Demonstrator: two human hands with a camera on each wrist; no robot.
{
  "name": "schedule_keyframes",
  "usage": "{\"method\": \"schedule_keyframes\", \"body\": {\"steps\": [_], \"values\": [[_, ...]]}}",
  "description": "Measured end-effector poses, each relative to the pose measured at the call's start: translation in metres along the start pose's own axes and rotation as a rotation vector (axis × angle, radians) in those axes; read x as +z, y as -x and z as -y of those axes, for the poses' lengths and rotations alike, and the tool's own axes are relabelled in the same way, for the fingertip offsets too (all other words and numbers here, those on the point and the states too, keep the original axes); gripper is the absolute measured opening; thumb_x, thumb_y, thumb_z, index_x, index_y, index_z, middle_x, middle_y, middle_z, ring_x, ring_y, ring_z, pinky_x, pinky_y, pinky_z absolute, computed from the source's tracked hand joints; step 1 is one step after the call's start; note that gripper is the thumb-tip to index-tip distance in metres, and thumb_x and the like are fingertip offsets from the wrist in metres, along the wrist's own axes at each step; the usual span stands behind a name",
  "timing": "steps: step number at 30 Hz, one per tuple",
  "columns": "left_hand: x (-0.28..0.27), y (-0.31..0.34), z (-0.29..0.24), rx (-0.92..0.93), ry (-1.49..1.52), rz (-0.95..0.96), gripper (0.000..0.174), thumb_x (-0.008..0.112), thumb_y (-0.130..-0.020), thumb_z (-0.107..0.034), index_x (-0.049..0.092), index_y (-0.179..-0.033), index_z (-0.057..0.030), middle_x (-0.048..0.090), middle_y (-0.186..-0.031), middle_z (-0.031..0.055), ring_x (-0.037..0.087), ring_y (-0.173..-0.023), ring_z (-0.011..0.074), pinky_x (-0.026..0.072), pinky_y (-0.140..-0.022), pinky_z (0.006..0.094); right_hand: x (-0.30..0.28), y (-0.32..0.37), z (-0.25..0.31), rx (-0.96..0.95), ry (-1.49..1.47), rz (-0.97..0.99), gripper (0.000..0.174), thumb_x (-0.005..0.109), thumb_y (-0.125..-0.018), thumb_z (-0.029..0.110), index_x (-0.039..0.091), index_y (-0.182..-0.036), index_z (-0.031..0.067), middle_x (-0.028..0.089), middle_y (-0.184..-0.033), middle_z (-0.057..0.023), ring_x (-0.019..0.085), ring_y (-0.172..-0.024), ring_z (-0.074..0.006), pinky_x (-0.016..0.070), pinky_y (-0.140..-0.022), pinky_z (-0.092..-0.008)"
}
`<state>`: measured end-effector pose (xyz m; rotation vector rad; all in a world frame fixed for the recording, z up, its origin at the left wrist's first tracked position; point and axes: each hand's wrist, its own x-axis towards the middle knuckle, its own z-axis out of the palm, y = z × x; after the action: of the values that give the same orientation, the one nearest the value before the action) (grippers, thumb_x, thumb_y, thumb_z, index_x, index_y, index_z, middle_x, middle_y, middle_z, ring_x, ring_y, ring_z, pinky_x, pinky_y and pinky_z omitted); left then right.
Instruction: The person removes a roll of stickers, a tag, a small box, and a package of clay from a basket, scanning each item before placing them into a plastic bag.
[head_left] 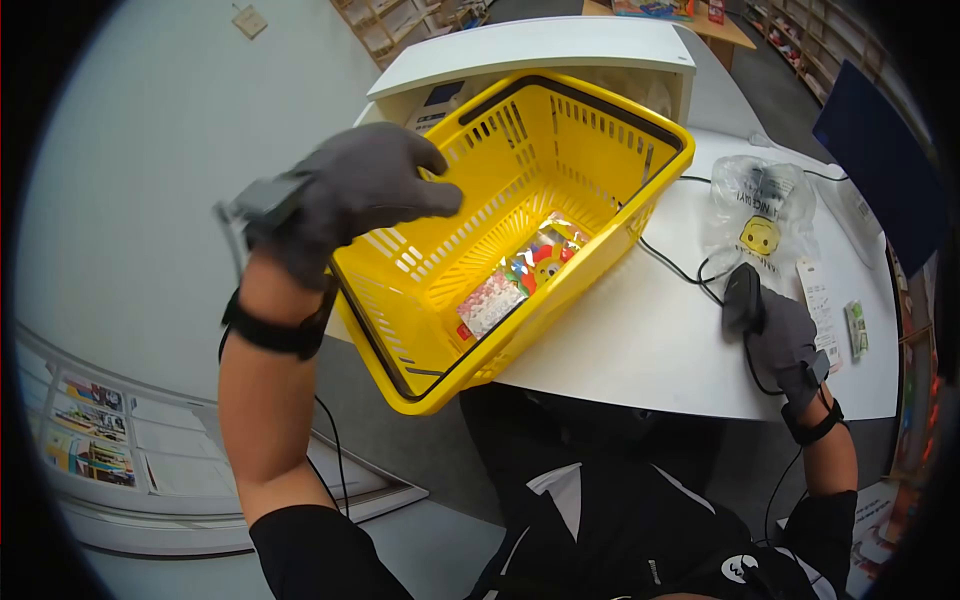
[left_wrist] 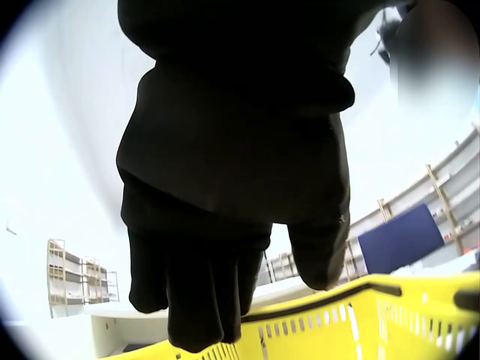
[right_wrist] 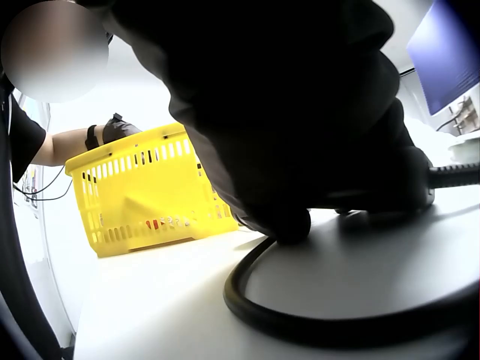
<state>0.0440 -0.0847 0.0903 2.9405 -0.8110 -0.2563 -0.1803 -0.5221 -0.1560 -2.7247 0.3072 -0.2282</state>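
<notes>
A yellow shopping basket (head_left: 555, 318) sits tilted across the counter's left edge, with colourful flat packages (head_left: 545, 262) on its bottom. My gloved left hand (head_left: 375, 185) hovers over the basket's left side, fingers loosely bent and holding nothing. In the left wrist view, its fingers (left_wrist: 195, 300) point down in front of the basket rim. My gloved right hand (head_left: 785, 340) grips a black handheld scanner (head_left: 741, 298) low over the counter, right of the basket. The scanner's black cord (right_wrist: 247, 300) loops across the counter; the hand hides most of the scanner in the right wrist view.
Right of the basket, a clear plastic bag (head_left: 760, 220) with a yellow face print lies on the white counter (head_left: 610, 365). A paper strip (head_left: 818, 315) and small green packet (head_left: 856, 328) are by my right hand. A dark blue monitor (head_left: 885, 165) stands behind; a raised white shelf (head_left: 530, 50) borders the back.
</notes>
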Motion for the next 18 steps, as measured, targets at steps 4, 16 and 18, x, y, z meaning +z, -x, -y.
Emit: {"method": "schedule_keyframes", "body": {"steps": [4, 16, 18], "values": [[0.053, -0.065, -0.020, 0.135, -0.262, 0.361, 0.080, 0.083, -0.080, -0.065, 0.083, -0.127, 0.0003, 0.084, -0.116, 0.0216, 0.081, -0.107, 0.0385, 0.0617, -0.098, 0.0467, 0.002, 0.001, -0.002, -0.005, 0.005, -0.024, 0.037, 0.081, -0.080, 0.011, 0.078, -0.117, 0.0136, 0.080, -0.099, -0.0201, 0.076, -0.097, -0.0474, 0.0610, -0.083, -0.0544], [0.121, -0.091, -0.031, 0.306, -0.006, 0.604, 0.102, 0.082, -0.081, -0.061, 0.053, -0.162, -0.0061, 0.080, -0.129, 0.0228, 0.077, -0.120, 0.0443, 0.0590, -0.102, 0.0510, -0.003, 0.002, 0.016, -0.004, 0.038, -0.002, 0.038, 0.078, -0.086, 0.008, 0.079, -0.123, 0.0123, 0.080, -0.110, -0.0202, 0.077, -0.101, -0.0444, 0.0619, -0.088, -0.0507], [0.142, -0.095, -0.030, 0.214, -0.173, 0.512, 0.105, 0.087, -0.078, -0.058, 0.052, -0.162, -0.0063, 0.080, -0.127, 0.0238, 0.077, -0.118, 0.0443, 0.0596, -0.101, 0.0504, -0.003, 0.002, 0.016, 0.002, 0.035, 0.007, 0.038, 0.078, -0.086, 0.008, 0.079, -0.124, 0.0122, 0.080, -0.109, -0.0200, 0.077, -0.101, -0.0445, 0.0619, -0.088, -0.0507]]}}
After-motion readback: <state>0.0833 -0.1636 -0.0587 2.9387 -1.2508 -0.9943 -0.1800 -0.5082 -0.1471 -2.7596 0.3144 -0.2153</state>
